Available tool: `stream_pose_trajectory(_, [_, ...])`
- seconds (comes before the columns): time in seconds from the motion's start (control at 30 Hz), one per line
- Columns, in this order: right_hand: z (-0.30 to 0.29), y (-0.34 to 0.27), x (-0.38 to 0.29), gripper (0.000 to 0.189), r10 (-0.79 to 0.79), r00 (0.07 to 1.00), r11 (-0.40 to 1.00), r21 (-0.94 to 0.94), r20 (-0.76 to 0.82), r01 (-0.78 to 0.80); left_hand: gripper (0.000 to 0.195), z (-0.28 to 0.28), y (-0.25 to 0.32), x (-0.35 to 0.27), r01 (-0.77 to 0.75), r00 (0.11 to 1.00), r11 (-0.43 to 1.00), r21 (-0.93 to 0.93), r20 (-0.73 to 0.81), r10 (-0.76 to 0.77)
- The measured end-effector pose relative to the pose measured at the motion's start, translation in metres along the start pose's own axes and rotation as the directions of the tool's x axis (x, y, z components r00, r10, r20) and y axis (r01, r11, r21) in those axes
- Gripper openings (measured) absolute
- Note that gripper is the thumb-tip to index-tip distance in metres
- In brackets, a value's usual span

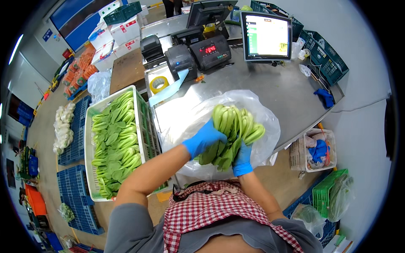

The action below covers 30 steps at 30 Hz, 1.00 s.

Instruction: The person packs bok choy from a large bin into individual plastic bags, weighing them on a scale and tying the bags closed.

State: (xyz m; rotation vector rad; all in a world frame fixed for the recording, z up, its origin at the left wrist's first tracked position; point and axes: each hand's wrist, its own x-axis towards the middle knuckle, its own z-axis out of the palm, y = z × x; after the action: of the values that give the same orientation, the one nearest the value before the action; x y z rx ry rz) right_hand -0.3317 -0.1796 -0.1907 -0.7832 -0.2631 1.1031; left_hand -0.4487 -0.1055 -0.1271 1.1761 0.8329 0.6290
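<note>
My left hand [207, 139], in a blue glove, grips a bunch of bok choy [226, 118] from its left side. My right hand [243, 156], gloved alike, holds the bunch from below on the right, its fingers partly hidden by leaves. The pale stem ends point up and away from me, and the leaves hang towards me. Beneath the bunch a clear plastic bag [265, 117] lies spread on the metal table. To the left, a white plastic crate [137, 126] holds rows of more bok choy [117, 139].
Behind the bag stand a scale display [210, 50], a black label printer [181, 61] and a monitor [267, 36]. A roll of yellow tape [158, 84] lies beyond the crate's right side. Green crates [326, 58] line the table's far right. A white basket [320, 150] stands below the right edge.
</note>
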Motion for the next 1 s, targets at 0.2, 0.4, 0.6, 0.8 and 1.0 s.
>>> stream_pose_trajectory(0.2, [-0.048, 0.021, 0.022, 0.096, -0.127, 0.91, 0.879, -0.469, -0.396, -0.082, 0.045, -0.022, -0.058, 0.124, 0.331, 0.881, 0.819, 0.47, 0.159, -0.447])
stream_pose_trajectory(0.4, [-0.092, -0.045, 0.029, 0.079, 0.16, 0.974, 0.679, -0.698, -0.159, -0.226, 0.071, -0.064, -0.067, 0.175, 0.231, 0.932, 0.339, 0.912, -0.108, -0.347])
stream_pose_trajectory(0.6, [-0.128, -0.112, 0.051, 0.038, 0.043, 0.983, 0.005, -0.984, -0.18, -0.181, 0.08, -0.082, -0.037, 0.111, 0.172, 0.983, 0.777, 0.606, -0.052, -0.177])
stream_pose_trajectory(0.8, [-0.109, -0.131, 0.114, 0.057, -0.416, 0.863, -0.423, -0.901, 0.288, 0.096, 0.074, -0.086, -0.018, 0.007, 0.23, 0.955, -0.187, 0.955, -0.258, -0.145])
stream_pose_trajectory(1.0, [-0.03, -0.189, 0.146, 0.084, -0.506, 0.741, -0.546, -0.829, 0.441, 0.121, 0.057, -0.115, 0.022, -0.026, 0.116, 0.958, -0.244, 0.963, -0.044, 0.284])
